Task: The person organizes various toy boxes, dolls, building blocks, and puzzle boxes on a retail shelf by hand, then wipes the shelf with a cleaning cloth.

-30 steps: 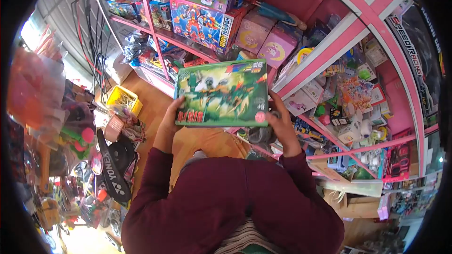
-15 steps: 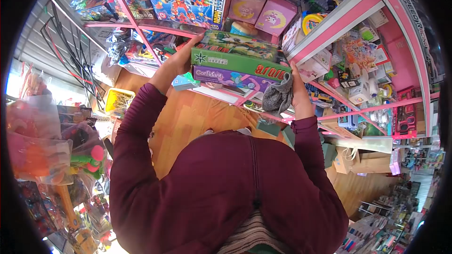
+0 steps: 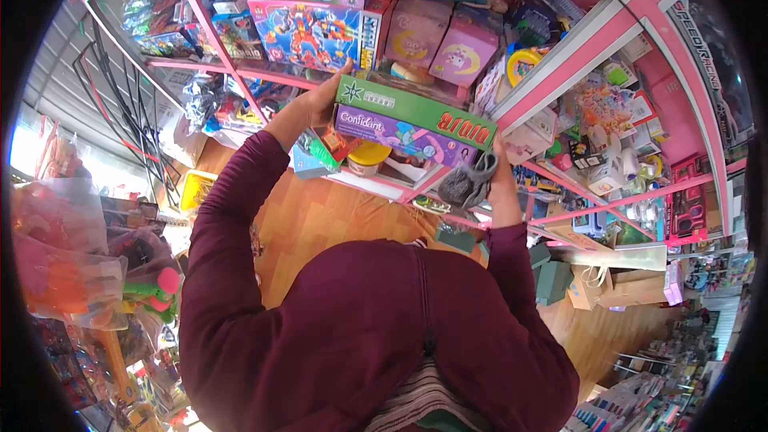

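Between my two hands is a stack of flat toy boxes, a green box [image 3: 400, 105] lying on a purple box [image 3: 384, 133] marked "Confidant". My left hand [image 3: 323, 101] grips the left end of the stack, its fingers partly hidden behind it. At the right end, my right hand [image 3: 503, 178] clasps the boxes with a grey cloth [image 3: 468, 181] hanging at its palm. The stack is held in front of a pink-framed shelf, tilted down toward the right.
Ahead, the pink shelf frame [image 3: 272, 74] holds a robot toy box [image 3: 308, 34] and two pink boxes [image 3: 464, 46]. A yellow-lidded tub [image 3: 368, 154] shows below the stack. Bagged toys [image 3: 60, 248] hang at left. Green boxes [image 3: 552, 282] and cardboard [image 3: 632, 288] lie on the wooden floor.
The boxes have tipped so their top now barely shows, and the right end has dropped slightly. The yellow-lidded tub has come into view beneath them.
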`<state>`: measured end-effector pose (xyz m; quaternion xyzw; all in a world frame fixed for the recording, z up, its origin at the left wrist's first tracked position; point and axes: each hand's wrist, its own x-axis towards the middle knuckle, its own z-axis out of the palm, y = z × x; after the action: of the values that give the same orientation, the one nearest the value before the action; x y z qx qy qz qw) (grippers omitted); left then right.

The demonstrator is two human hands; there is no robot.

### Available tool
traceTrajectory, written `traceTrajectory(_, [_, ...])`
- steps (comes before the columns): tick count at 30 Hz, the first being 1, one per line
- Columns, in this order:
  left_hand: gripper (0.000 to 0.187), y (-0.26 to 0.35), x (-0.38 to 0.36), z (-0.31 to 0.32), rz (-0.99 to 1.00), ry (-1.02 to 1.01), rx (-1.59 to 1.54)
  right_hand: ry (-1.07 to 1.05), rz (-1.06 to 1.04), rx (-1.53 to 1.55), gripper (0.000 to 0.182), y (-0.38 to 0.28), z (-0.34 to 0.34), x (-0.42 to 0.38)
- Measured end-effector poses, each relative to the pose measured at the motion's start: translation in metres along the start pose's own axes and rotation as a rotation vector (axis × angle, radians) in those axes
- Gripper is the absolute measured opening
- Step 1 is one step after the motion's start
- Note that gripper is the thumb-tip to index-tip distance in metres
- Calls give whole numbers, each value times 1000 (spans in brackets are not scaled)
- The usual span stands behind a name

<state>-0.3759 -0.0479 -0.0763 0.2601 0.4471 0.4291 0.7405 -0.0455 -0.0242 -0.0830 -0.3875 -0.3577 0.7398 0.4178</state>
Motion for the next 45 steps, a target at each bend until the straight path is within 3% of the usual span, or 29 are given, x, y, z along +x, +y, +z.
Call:
traceTrajectory(5, [79,12,18,-18,-53,-51,23,-5,-182,-362,68,16,-6,-8])
traceTrajectory(6, [79,16,20,-21,-52,-53,36,-1,-191,-352,68,17,-7,-4])
traceTrajectory(8, [80,15,18,-18,-76,-72,17,-135,-425,-406,74,19,-5,-3])
traceTrajectory(10, [81,12,10,-9,-91,-65,-3,-122,-413,-391,78,11,3,-10])
traceTrajectory(13, [85,6,6,-8,-2,-54,45,-128,-519,-428,71,8,6,-5])
traceTrajectory(18, [85,3,6,-14,-80,-71,-51,-6,-577,-449,53,9,15,4])
traceTrajectory(20, [84,-3,4,-13,-101,-352,-69,107,-504,-586,43,6,20,10])
traceTrajectory(21, [81,-5,2,1,-116,-220,-33,63,-505,-500,37,3,27,10])
traceTrajectory(22, [81,-8,7,0,-117,-223,-33,65,-506,-501,37,3,31,15])
traceTrajectory(24, [79,-23,24,-10,-191,-71,-72,105,-650,-540,35,4,38,24])
traceTrajectory(26, [80,-28,32,-14,-205,-106,-90,132,-665,-626,40,8,46,27])
traceTrajectory(28, [81,-30,32,-7,-4,-69,-138,193,-804,-604,48,18,46,40])
traceTrajectory(29, [86,-27,25,1,42,-36,-53,156,-721,-560,59,22,42,45])
traceTrajectory(32, [90,-18,15,4,-127,35,-19,314,-723,-655,64,39,37,60])
traceTrajectory(34, [96,-21,14,-4,-137,-24,-22,287,-669,-584,67,43,42,59])
traceTrajectory(36, [98,-20,-9,14,118,46,275,413,-763,-637,67,57,43,65])
traceTrajectory(38, [87,-24,-11,9,187,-42,343,390,-740,-618,67,65,44,62])
traceTrajectory(40, [79,-31,-1,14,340,72,661,298,-627,-703,66,70,47,55])
traceTrajectory(41, [80,-33,7,17,401,95,707,238,-527,-650,65,78,44,59])
traceTrajectory(42, [80,-38,19,21,400,106,700,226,-522,-655,65,87,42,64])
traceTrajectory(44, [82,-50,39,27,662,250,876,298,-598,-680,65,95,50,67])
traceTrajectory(45, [82,-52,42,26,661,259,871,288,-596,-683,65,91,55,64])
